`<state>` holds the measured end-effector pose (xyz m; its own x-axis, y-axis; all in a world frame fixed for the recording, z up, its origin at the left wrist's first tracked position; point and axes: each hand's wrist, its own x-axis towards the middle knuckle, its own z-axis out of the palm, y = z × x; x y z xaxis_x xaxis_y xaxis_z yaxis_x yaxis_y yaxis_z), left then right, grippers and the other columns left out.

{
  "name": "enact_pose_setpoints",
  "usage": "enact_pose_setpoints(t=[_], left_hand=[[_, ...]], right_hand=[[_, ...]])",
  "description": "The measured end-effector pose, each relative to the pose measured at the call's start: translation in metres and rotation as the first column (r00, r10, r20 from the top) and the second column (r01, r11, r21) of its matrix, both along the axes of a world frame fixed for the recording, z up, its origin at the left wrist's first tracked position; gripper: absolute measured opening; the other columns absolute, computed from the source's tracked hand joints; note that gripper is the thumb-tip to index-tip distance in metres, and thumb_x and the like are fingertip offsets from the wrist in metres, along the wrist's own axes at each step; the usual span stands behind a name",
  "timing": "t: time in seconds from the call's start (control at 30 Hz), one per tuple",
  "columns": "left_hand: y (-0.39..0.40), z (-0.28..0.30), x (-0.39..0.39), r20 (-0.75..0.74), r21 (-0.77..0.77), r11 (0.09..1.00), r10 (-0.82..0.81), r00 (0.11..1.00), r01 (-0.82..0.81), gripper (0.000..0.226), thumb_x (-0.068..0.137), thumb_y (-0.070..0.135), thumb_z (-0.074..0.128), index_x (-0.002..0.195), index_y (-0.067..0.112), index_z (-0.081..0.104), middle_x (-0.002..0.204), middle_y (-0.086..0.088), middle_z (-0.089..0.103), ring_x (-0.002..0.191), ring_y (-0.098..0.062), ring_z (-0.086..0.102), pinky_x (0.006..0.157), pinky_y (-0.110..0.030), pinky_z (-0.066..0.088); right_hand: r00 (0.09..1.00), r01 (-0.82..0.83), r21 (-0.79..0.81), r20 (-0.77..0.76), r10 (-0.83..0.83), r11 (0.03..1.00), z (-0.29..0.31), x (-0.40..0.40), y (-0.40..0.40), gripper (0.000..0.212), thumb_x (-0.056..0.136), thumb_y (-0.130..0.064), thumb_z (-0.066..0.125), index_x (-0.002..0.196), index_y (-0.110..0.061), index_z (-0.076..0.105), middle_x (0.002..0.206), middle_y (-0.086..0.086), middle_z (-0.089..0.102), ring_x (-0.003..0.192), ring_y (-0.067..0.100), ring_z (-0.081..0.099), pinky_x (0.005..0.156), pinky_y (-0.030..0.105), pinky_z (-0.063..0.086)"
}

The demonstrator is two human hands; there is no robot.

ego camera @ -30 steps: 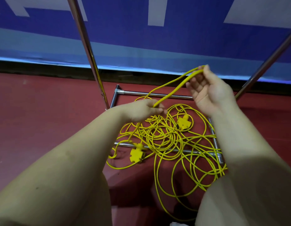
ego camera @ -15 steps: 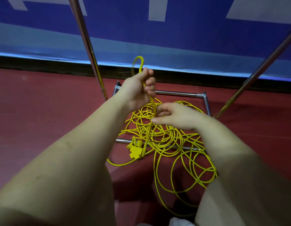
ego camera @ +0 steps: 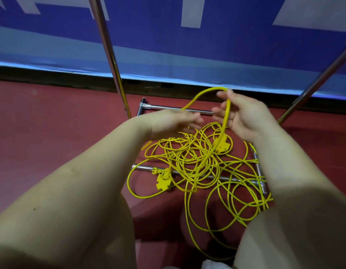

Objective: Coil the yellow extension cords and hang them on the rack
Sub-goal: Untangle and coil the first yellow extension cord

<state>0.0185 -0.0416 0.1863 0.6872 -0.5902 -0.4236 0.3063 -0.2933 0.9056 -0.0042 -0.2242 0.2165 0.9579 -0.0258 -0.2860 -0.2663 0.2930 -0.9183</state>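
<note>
Here the right hand [ego camera: 244, 117] curls its fingers around a raised loop of thin yellow extension cord [ego camera: 205, 96]. The left hand [ego camera: 176, 123], just beside it, seems to pinch the loop's other end, though blur hides its fingertips. Below both hands, the remaining cord lies tangled across the chrome tube rack base [ego camera: 145, 167] on the red floor [ego camera: 52, 123], yellow plastic socket blocks [ego camera: 163, 181] among it.

Dark red floor [ego camera: 52, 133] below, met along a black baseboard strip [ego camera: 52, 74] by a blue banner wall [ego camera: 168, 45] with white shapes, paler blue near the bottom edge, dimly lit.
</note>
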Motion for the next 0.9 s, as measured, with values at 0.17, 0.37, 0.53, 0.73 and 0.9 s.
enact_pose_setpoints(t=[0.17, 0.37, 0.53, 0.73, 0.9], left_hand=[[-0.011, -0.011, -0.017, 0.059, 0.109, 0.974, -0.205, 0.977, 0.198, 0.021, 0.097, 0.025, 0.049, 0.117, 0.025, 0.055, 0.123, 0.000, 0.060, 0.113, -0.013, 0.057, 0.103, -0.031, 0.039], [-0.025, -0.019, -0.020, 0.166, 0.082, 0.975, -0.215, 0.962, 0.204, 0.019, 0.099, 0.008, 0.044, 0.097, 0.021, 0.057, 0.099, 0.000, 0.065, 0.098, -0.021, 0.059, 0.087, -0.037, 0.046], [-0.022, -0.005, -0.011, 0.091, -0.151, 0.977, 0.164, 0.982, -0.149, 0.021, 0.101, 0.009, 0.038, 0.093, 0.018, 0.054, 0.087, 0.001, 0.064, 0.073, -0.007, 0.065, 0.066, -0.024, 0.052], [-0.014, 0.011, 0.005, -0.254, -0.477, 0.656, 0.533, 0.807, -0.584, 0.019, 0.101, 0.009, 0.036, 0.096, 0.012, 0.053, 0.086, -0.004, 0.066, 0.066, -0.011, 0.070, 0.055, -0.029, 0.058], [-0.003, 0.011, 0.013, -0.263, -0.511, 0.588, 0.588, 0.765, -0.627, 0.015, 0.101, 0.014, 0.038, 0.103, 0.013, 0.052, 0.096, -0.004, 0.067, 0.075, -0.013, 0.071, 0.066, -0.030, 0.058]], right_hand=[[0.949, 0.315, 0.352, -0.114, -0.293, 0.882, 0.001, 0.007, -0.009, 0.019, 0.097, -0.020, 0.048, 0.082, -0.009, 0.053, 0.066, -0.002, 0.060, 0.053, 0.008, 0.068, 0.049, 0.020, 0.054], [0.918, 0.389, 0.496, -0.140, -0.370, 0.777, 0.000, 0.011, -0.014, 0.022, 0.097, -0.020, 0.048, 0.082, -0.005, 0.051, 0.079, 0.004, 0.057, 0.055, 0.016, 0.069, 0.052, 0.025, 0.057], [0.993, -0.098, -0.082, -0.080, 0.091, 0.992, -0.007, 0.008, -0.010, 0.045, 0.096, -0.046, 0.038, 0.126, -0.014, 0.050, 0.109, 0.006, 0.062, 0.096, 0.020, 0.063, 0.084, 0.034, 0.050], [0.766, -0.557, -0.719, -0.253, 0.590, 0.415, -0.028, -0.012, 0.010, 0.026, 0.088, -0.033, 0.060, 0.111, -0.021, 0.061, 0.112, -0.003, 0.065, 0.111, 0.013, 0.058, 0.101, 0.031, 0.043], [0.747, -0.604, -0.647, -0.255, 0.614, 0.466, -0.034, -0.013, 0.023, 0.020, 0.099, -0.017, 0.043, 0.085, -0.020, 0.058, 0.097, 0.007, 0.069, 0.085, 0.015, 0.065, 0.078, 0.028, 0.051]])
